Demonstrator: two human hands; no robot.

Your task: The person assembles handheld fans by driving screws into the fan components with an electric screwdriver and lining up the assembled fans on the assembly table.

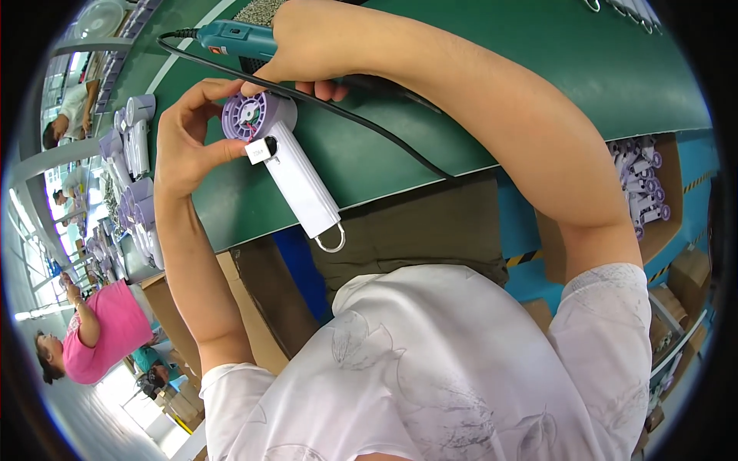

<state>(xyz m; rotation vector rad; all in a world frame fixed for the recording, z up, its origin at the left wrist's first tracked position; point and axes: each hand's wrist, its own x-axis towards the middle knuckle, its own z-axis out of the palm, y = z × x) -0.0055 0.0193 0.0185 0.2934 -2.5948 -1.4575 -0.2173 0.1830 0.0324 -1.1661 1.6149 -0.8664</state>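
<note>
Fingers of the left hand [192,138] are clamped on the fan [304,180] at its purple head [265,115], the fingertips at the far rim and the thumb lower down, against a white block [259,151] at the neck. Whether the block is fixed to the fan or only pinched there cannot be told. The fan lies to the right of this hand, its long axis running from the head down and rightward toward the wearer's body, and ending in a white loop [332,244]. Its handle is free of both hands. The head's spoked face is turned to the left hand, with thin wires [252,129] showing. The right hand [307,46] comes over from beyond the fan and to its right; its thumb reaches the head's far rim and appears to touch it, while other fingers show curled to the right of the head. Its full closure is hidden. Beyond the head is a teal driver [234,37], partly behind the right hand; its grip cannot be confirmed. The driver's cord [384,138] crosses close by the head and runs off to the fan's right. Both hands are close to the head; only the left has a clear hold.
</note>
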